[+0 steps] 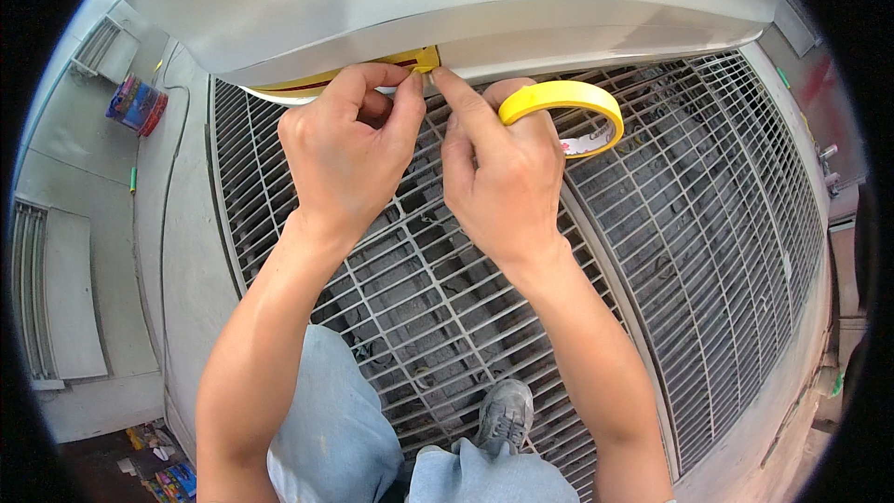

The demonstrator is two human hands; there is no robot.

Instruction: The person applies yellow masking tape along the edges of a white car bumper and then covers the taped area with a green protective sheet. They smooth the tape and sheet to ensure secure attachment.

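Yellow masking tape [426, 56] runs along the lower edge of a silvery-grey body panel [521, 14], with a dark red line showing in it. At the strip's right end my left hand [345, 144] is closed, thumb and forefinger pinching a small folded bit of the tape. Just right of that, my right hand [512, 177] stretches its forefinger to the tape's end at the panel edge. A roll of yellow tape [563, 93] hangs on the curled other fingers of my right hand. Those fingers are partly hidden by the hand and roll.
Metal floor grating [447, 289] lies beneath my arms, over a dark pit. My grey shoe [506, 413] stands on it. A stained bucket [138, 104] sits at the far left, near a thin cable [165, 196]. Assorted small items [168, 475] lie at lower left.
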